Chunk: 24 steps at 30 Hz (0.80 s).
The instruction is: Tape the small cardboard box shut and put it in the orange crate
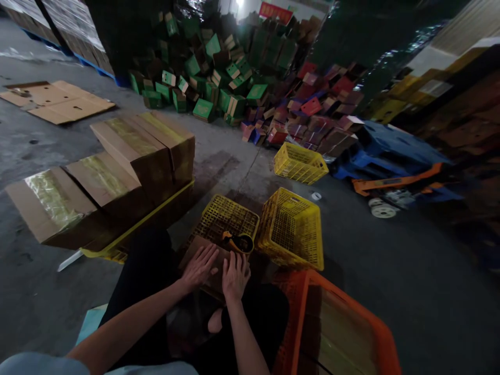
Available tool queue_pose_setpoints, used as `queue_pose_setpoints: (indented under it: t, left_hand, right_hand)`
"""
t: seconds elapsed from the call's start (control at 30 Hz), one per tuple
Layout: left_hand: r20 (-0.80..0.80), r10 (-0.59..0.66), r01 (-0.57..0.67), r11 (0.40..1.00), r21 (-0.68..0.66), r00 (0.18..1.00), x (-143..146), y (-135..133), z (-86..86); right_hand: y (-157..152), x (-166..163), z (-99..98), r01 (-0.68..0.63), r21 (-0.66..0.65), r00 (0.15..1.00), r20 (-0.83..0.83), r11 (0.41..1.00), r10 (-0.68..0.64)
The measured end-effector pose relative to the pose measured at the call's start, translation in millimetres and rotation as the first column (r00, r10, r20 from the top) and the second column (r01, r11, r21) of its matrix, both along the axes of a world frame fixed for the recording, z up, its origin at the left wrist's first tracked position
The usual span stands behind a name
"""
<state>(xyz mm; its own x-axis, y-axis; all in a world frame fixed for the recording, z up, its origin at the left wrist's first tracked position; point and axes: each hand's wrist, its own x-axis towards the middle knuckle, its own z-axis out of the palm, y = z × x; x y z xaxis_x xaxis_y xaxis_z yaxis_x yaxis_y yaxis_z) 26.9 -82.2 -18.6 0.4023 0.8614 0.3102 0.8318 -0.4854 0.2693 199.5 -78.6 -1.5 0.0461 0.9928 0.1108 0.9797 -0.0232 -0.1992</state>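
Observation:
A small brown cardboard box lies in front of my knees, against the near part of a yellow plastic crate whose latticed face points up. My left hand rests flat on the box's top, fingers stretched forward. On the box's right side lies my right hand, fingers extended and slightly bent over its far edge. Just beyond the right fingertips, a yellow-and-black tape dispenser sits on the crate. The box's underside is hidden.
Taped cartons stand on a yellow crate at left. An open yellow crate and an orange crate holding cardboard are at right. Beyond lie another yellow crate, a pallet jack, blue pallets and heaped green boxes.

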Motion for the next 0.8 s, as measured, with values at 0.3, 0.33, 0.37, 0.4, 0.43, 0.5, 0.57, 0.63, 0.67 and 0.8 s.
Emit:
queue_pose_setpoints:
  t: [0.3, 0.33, 0.37, 0.4, 0.43, 0.5, 0.57, 0.63, 0.67, 0.8]
  left_hand:
    - [-0.007, 0.068, -0.069, 0.997, -0.031, 0.998, -8, 5, 6.0]
    - [0.002, 0.077, -0.077, 0.996, -0.036, 0.997, -8, 8, 6.4]
    - [0.012, 0.080, -0.080, 0.996, -0.040, 0.997, -7, 11, 6.0]
    - [0.022, 0.080, -0.079, 0.996, -0.044, 0.997, -7, 13, 4.7]
    - [0.032, 0.080, -0.079, 0.996, -0.047, 0.996, -7, 15, 2.6]
    - [0.046, 0.082, -0.080, 0.995, -0.052, 0.996, -6, 18, -2.6]
    - [0.057, 0.088, -0.085, 0.995, -0.056, 0.994, -6, 19, -7.0]
    - [0.062, 0.100, -0.096, 0.993, -0.061, 0.993, -6, 20, -8.6]
    - [0.061, 0.104, -0.100, 0.993, -0.064, 0.993, -5, 19, -8.0]
    - [0.089, 0.088, -0.082, 0.994, -0.068, 0.992, -8, 14, -1.5]
  right_hand:
    - [-1, -2, 2.4, 0.008, 0.005, 1.000, 0.006, 1.000, -0.008]
    - [-1, -2, 3.0, 0.008, 0.006, 1.000, 0.004, 1.000, -0.008]
    - [-1, -2, 3.3, 0.006, 0.007, 1.000, 0.001, 1.000, -0.006]
    - [-1, -2, 3.3, 0.004, 0.009, 1.000, -0.001, 1.000, -0.004]
    - [-1, -2, 3.0, 0.002, 0.010, 1.000, -0.004, 1.000, -0.002]
    - [0, -2, 1.6, 0.000, 0.009, 1.000, -0.010, 1.000, 0.000]
    - [0, -2, 0.2, 0.003, 0.004, 1.000, -0.014, 1.000, -0.003]
    - [1, -3, -0.4, 0.006, 0.002, 1.000, -0.013, 1.000, -0.006]
    - [1, -4, -0.3, 0.007, 0.004, 1.000, -0.010, 1.000, -0.007]
    - [-2, -5, 0.7, 0.004, 0.025, 1.000, 0.014, 1.000, -0.004]
